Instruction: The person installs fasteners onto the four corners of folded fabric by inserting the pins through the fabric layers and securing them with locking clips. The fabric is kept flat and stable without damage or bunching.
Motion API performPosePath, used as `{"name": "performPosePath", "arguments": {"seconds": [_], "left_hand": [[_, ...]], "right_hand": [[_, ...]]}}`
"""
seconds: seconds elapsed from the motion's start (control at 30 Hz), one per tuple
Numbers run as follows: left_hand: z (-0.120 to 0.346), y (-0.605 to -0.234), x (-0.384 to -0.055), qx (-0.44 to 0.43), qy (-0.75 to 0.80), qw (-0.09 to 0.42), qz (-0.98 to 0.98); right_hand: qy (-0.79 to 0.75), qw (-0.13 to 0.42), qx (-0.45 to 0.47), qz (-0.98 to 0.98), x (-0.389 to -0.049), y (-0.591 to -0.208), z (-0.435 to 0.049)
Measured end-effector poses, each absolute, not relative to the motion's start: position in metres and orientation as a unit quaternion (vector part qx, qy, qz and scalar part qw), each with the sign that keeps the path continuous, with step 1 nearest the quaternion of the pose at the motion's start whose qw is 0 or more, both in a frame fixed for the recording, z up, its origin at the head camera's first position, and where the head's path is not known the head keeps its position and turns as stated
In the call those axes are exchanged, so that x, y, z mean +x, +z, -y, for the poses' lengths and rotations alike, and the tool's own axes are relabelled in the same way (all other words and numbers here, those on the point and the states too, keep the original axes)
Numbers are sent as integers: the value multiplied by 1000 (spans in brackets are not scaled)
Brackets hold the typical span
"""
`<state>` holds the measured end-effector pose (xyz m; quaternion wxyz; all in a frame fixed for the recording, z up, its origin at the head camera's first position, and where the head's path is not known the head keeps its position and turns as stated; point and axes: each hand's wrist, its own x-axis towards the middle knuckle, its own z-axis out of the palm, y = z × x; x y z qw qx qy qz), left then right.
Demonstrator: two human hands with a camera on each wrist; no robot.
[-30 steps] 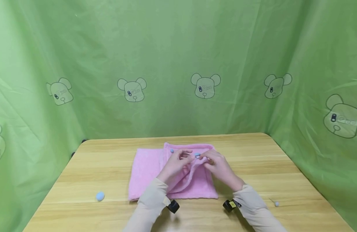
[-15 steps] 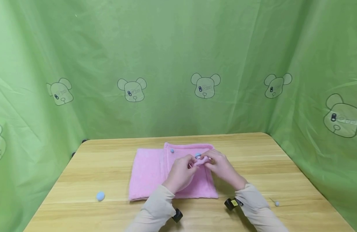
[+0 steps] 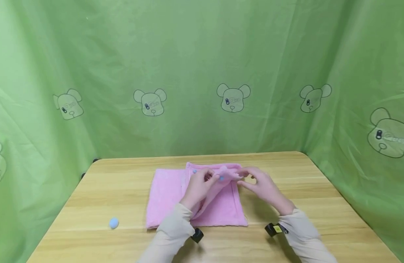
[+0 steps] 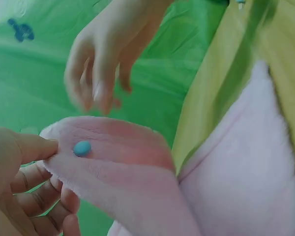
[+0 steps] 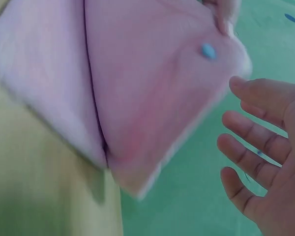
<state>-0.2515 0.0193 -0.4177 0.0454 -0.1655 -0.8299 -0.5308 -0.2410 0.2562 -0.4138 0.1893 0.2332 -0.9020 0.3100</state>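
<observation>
A pink plush cloth [image 3: 165,197] lies on the table with a flap [image 3: 224,173] of it lifted up. My left hand [image 3: 196,188] pinches the flap's edge close to a small blue rounded knob [image 4: 82,148] that sits on the plush face. What lies behind the knob is hidden by the cloth. My right hand [image 5: 270,142] is just beyond the flap's free edge, fingers spread and loosely bent, holding nothing; its thumb tip comes close to that edge in the right wrist view. Another blue knob [image 3: 195,171] shows on the cloth near its back edge, left of the flap.
A round blue piece [image 3: 114,223] lies on the wooden table [image 3: 90,193] toward the front left. Green curtains [image 3: 195,135] with bear drawings hang behind the table and at both sides. Each wrist wears a small black camera [image 3: 197,235].
My right hand has let go of the cloth and moved right. The flap has turned up, its blue knob now facing outward, and my left hand has shifted slightly left, still pinching it.
</observation>
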Motion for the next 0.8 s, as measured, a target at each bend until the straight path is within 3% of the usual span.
{"name": "performPosePath", "arguments": {"seconds": [0.27, 0.4, 0.57, 0.8], "left_hand": [[11, -423, -272, -89, -560, 63, 821], [22, -435, -282, -33, -603, 48, 796], [28, -451, -292, 18, -663, 15, 748], [30, -463, -297, 38, -652, 13, 757]], "right_hand": [[267, 257, 210, 905, -224, -404, -312], [272, 250, 202, 907, -208, -400, -338], [255, 190, 184, 930, -192, -404, -370], [224, 73, 183, 954, -172, -426, -408]]}}
